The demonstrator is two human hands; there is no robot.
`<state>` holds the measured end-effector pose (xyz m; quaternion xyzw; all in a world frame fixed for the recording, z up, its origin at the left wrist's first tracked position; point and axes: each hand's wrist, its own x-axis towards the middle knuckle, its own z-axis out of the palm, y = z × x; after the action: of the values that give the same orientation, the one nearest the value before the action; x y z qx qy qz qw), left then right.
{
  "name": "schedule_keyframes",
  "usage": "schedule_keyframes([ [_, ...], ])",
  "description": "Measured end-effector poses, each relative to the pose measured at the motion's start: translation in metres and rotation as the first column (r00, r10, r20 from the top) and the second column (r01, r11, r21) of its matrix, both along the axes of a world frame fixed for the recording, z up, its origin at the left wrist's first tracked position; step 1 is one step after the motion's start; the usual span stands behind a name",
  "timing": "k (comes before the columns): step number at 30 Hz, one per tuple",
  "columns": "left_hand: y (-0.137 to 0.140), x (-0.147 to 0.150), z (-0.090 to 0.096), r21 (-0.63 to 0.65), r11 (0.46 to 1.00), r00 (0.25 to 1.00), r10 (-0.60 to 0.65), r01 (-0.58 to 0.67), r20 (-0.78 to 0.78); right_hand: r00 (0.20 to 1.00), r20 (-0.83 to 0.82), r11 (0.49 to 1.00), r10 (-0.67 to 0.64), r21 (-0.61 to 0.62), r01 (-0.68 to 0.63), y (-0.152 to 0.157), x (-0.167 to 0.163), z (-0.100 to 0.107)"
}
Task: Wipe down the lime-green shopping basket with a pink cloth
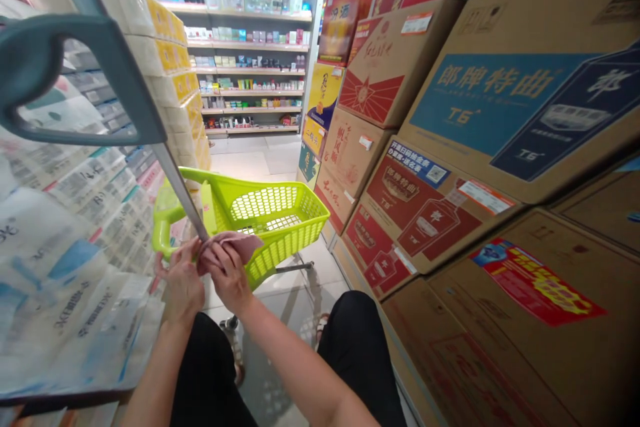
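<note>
A pink cloth (pixel 243 246) is wrapped about the lower part of a long metal pole (pixel 177 180). My right hand (pixel 231 277) is closed on the cloth and presses it to the pole. Just left of it, my left hand (pixel 184 277) has its fingers curled in at the pole and the cloth's edge; whether they grip the pole or the cloth is partly hidden. A grey loop handle (pixel 145 107) sits higher on the pole, at the upper left. Behind the hands stands a lime-green shopping cart (pixel 280 240) with a perforated basket.
Stacked cardboard cartons (pixel 480 100) line the right side. Plastic-wrapped paper packs (pixel 60 280) are piled on the left, beside yellow and white packs (pixel 163 47). Shelves of small goods (pixel 250 73) stand at the far end of the tiled aisle (pixel 270 155).
</note>
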<state>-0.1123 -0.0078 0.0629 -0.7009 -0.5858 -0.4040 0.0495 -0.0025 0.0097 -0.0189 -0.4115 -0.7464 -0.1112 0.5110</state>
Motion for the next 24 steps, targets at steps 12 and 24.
schedule_keyframes([
  [12,0.004,0.007,-0.007,0.039,0.999,0.997,0.002,-0.005,0.073,0.999,-0.036,0.997,-0.007,-0.074,0.004,0.009,-0.002,-0.050],
  [24,0.003,0.010,-0.007,0.045,0.999,0.997,-0.033,0.030,0.073,0.964,0.235,0.987,0.127,-0.124,-0.100,0.002,0.005,-0.051],
])
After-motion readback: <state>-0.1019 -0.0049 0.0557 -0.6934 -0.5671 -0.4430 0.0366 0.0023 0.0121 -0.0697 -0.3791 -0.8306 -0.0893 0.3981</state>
